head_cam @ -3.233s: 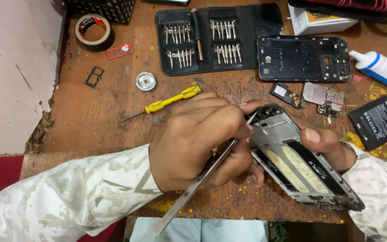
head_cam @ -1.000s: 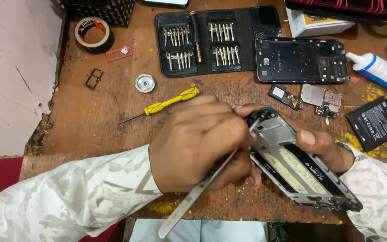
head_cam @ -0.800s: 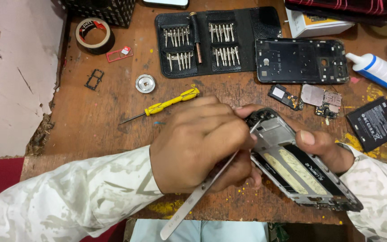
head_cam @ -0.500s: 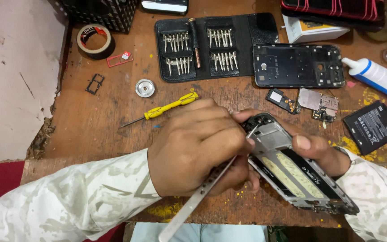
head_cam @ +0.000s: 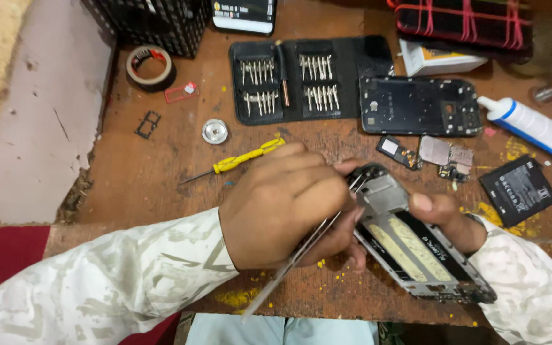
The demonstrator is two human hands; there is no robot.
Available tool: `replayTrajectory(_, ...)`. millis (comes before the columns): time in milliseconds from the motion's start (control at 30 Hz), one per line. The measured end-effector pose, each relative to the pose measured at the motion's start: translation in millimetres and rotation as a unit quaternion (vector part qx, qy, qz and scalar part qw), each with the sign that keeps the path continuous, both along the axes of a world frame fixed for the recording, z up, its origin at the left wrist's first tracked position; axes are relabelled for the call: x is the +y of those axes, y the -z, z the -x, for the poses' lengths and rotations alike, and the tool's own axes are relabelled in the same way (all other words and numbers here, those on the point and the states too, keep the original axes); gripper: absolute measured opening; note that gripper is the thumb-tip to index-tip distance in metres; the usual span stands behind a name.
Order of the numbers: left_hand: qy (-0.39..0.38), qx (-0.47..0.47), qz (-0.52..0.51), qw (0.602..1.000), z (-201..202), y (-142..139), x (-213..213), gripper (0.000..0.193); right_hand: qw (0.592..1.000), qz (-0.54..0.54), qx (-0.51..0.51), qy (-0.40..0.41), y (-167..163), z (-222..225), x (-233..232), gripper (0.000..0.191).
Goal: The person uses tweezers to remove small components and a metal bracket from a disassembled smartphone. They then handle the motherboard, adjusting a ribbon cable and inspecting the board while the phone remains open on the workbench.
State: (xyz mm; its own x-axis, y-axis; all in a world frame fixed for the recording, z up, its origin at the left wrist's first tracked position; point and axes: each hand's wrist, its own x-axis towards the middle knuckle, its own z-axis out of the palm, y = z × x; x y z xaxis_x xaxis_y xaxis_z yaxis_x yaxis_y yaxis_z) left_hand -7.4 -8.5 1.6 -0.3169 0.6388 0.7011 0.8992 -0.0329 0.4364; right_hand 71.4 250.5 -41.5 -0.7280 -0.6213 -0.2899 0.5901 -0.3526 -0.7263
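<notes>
My left hand (head_cam: pixel 289 204) is closed around metal tweezers (head_cam: pixel 301 252), whose tips meet the top end of an opened phone frame (head_cam: pixel 416 246). The frame lies tilted over the near edge of the wooden table (head_cam: pixel 161 172). My right hand (head_cam: pixel 445 214) grips the frame from the right side, with the thumb on its upper part. Both forearms wear pale patterned sleeves.
Beyond my hands lie a yellow screwdriver (head_cam: pixel 244 160), a black case of screwdriver bits (head_cam: pixel 295 80), a black phone back cover (head_cam: pixel 420 105), small circuit boards (head_cam: pixel 429 153), a black battery (head_cam: pixel 519 190), a white glue tube (head_cam: pixel 531 124), a tape roll (head_cam: pixel 150 66) and a small round metal piece (head_cam: pixel 214 131).
The view has shifted slightly down and left. Both hands keep their hold on the tweezers and the phone frame, with the tweezer tips still at the frame's top end.
</notes>
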Motion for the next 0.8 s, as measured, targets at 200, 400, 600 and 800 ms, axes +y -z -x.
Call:
replayTrajectory(200,-0.010,0.089,0.003,0.996,-2,-15,1,0.018,0.999,0.020,-0.009,-0.028,-14,0,-1,0.105)
replayTrajectory(400,0.004,0.110,0.002,0.994,-4,-29,3,0.019,0.998,-0.029,0.061,-0.018,-36,1,-5,0.102)
replayTrajectory(600,0.022,0.133,0.015,0.991,-8,-61,8,0.025,0.997,-0.024,0.076,-0.022,-70,-7,-4,0.096)
replayTrajectory(800,0.022,0.145,0.033,0.989,-11,-77,9,0.043,0.997,-0.010,0.060,-0.046,-85,-4,-3,0.092)
